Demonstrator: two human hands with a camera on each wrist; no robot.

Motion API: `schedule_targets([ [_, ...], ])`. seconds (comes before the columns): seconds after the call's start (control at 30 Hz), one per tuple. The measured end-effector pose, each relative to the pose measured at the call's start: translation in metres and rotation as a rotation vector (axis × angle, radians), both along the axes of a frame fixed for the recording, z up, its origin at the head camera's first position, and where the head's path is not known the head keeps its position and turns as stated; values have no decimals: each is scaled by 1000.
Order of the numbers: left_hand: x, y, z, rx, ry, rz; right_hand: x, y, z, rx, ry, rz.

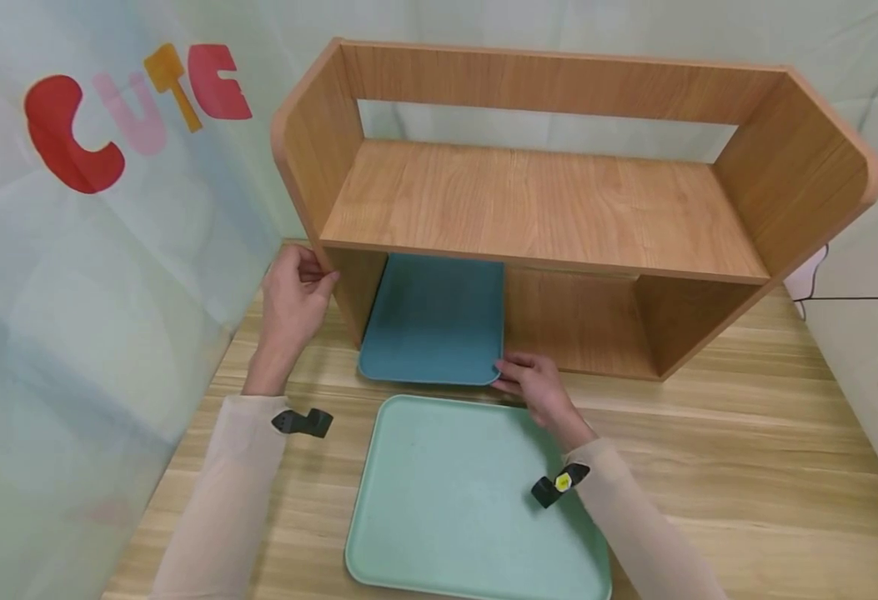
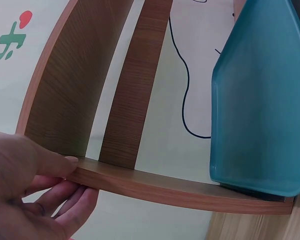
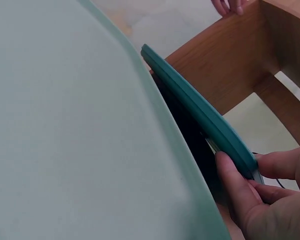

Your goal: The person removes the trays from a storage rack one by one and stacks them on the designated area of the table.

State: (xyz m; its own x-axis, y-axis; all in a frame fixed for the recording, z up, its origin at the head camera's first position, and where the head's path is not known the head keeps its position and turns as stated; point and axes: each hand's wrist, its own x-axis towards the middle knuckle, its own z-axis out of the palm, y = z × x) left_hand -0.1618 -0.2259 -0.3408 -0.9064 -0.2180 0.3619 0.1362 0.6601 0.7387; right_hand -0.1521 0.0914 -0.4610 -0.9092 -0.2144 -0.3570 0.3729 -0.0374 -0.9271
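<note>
A blue tray (image 1: 439, 325) lies in the lower left part of the wooden shelf (image 1: 536, 200), its front edge sticking out past the shelf's base. My right hand (image 1: 534, 385) pinches the tray's front right corner, thumb on one side and fingers on the other, as the right wrist view shows. My left hand (image 1: 296, 292) grips the front edge of the shelf's left side panel (image 2: 170, 195), thumb inside and fingers outside. Nearer to me, a mint green tray (image 1: 461, 500) lies flat on the table, partly under my right forearm.
The shelf has an upper board and a back rail (image 1: 559, 87). The wood-grain table (image 1: 769, 442) extends right of the trays. A fabric backdrop (image 1: 108, 275) with coloured letters hangs close on the left, and another printed cloth (image 1: 859, 350) borders the right.
</note>
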Motion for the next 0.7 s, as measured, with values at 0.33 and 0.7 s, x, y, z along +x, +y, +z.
schedule_targets([
  [0.33, 1, 0, 0, -6, 1, 6, 9, 27, 12, -22, -33, 23],
  [0.7, -1, 1, 0, -1, -6, 11, 15, 59, 20, 107, 8, 71],
])
